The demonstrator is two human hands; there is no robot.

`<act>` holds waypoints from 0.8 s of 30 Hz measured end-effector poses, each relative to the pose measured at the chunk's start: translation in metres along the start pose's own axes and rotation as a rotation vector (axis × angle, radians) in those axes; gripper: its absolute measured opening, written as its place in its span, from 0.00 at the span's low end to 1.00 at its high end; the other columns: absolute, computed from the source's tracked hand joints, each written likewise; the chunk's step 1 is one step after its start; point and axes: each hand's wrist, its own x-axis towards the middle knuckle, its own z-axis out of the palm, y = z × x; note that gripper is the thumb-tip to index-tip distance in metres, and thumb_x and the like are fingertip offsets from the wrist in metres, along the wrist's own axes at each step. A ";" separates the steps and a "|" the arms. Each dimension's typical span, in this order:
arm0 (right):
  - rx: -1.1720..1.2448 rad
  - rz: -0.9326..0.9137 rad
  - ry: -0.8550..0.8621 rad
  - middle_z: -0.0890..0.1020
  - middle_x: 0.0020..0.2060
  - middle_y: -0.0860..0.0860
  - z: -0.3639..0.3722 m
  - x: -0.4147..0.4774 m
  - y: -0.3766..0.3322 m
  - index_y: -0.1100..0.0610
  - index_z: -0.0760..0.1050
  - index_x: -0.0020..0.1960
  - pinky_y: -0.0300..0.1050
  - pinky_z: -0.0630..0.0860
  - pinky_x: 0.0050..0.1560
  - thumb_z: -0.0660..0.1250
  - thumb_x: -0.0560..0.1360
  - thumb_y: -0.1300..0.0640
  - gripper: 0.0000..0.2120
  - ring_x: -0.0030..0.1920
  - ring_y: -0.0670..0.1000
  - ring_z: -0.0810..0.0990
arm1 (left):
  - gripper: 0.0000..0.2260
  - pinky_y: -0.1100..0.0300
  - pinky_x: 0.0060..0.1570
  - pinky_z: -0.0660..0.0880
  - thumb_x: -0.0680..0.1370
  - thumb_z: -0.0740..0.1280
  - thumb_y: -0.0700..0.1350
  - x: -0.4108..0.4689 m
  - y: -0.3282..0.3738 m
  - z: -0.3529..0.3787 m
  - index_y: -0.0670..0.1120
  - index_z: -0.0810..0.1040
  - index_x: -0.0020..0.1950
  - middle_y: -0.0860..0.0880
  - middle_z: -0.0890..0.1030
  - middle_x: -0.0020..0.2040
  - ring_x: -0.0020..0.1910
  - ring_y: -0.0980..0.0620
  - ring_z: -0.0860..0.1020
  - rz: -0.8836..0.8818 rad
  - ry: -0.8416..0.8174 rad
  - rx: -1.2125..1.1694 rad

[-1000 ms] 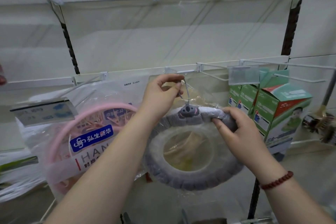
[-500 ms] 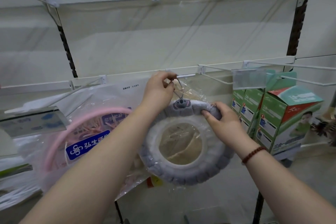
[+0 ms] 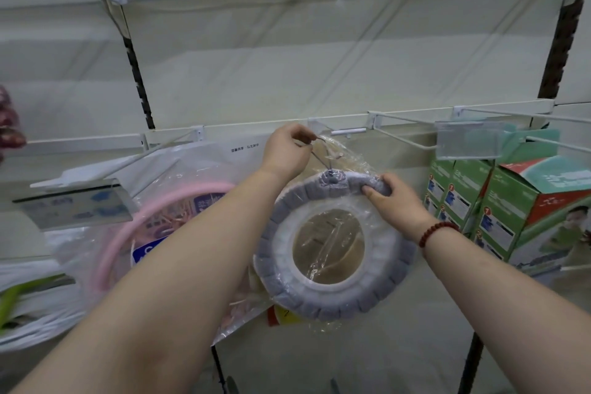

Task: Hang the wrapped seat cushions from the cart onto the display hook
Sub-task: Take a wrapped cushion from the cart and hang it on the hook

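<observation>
A grey ring-shaped seat cushion [image 3: 335,304] in clear plastic wrap hangs upright in front of the shelf's back wall. My left hand [image 3: 284,153] pinches the thin hanging loop [image 3: 319,155] at the cushion's top, just left of a short white display hook [image 3: 348,131] on the rail. My right hand [image 3: 393,198], with a bead bracelet at the wrist, grips the cushion's upper right rim. The loop's end is close to the hook's tip; whether they touch I cannot tell. The cart is out of view.
A bagged pink hoop product [image 3: 153,221] hangs at the left behind a price tag holder [image 3: 76,205]. Green and red boxes [image 3: 524,208] stand on the right under long white hooks [image 3: 447,134]. Black slotted uprights frame the bay.
Both hands have carried the cushion up and toward the rail. The loop in my left hand has risen from below the rail to the height of the hook's tip.
</observation>
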 end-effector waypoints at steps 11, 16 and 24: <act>-0.202 0.056 0.003 0.77 0.55 0.55 0.015 0.016 0.022 0.45 0.72 0.47 0.58 0.64 0.64 0.61 0.75 0.43 0.07 0.62 0.60 0.69 | 0.11 0.65 0.52 0.68 0.77 0.61 0.34 -0.012 -0.012 0.012 0.41 0.78 0.55 0.46 0.78 0.51 0.51 0.53 0.74 0.005 -0.145 -0.033; -0.293 0.097 0.038 0.77 0.60 0.54 0.017 0.021 0.020 0.47 0.73 0.57 0.58 0.60 0.63 0.59 0.77 0.44 0.13 0.65 0.60 0.68 | 0.08 0.61 0.51 0.70 0.76 0.62 0.40 -0.030 -0.035 0.006 0.45 0.77 0.53 0.46 0.78 0.54 0.49 0.51 0.75 0.012 -0.203 0.187; -0.250 0.073 -0.034 0.74 0.64 0.55 0.022 0.024 0.016 0.48 0.72 0.61 0.58 0.62 0.66 0.60 0.76 0.44 0.15 0.67 0.62 0.67 | 0.07 0.52 0.52 0.76 0.75 0.64 0.43 -0.066 -0.063 -0.002 0.52 0.72 0.50 0.48 0.78 0.55 0.49 0.49 0.77 -0.074 -0.286 0.321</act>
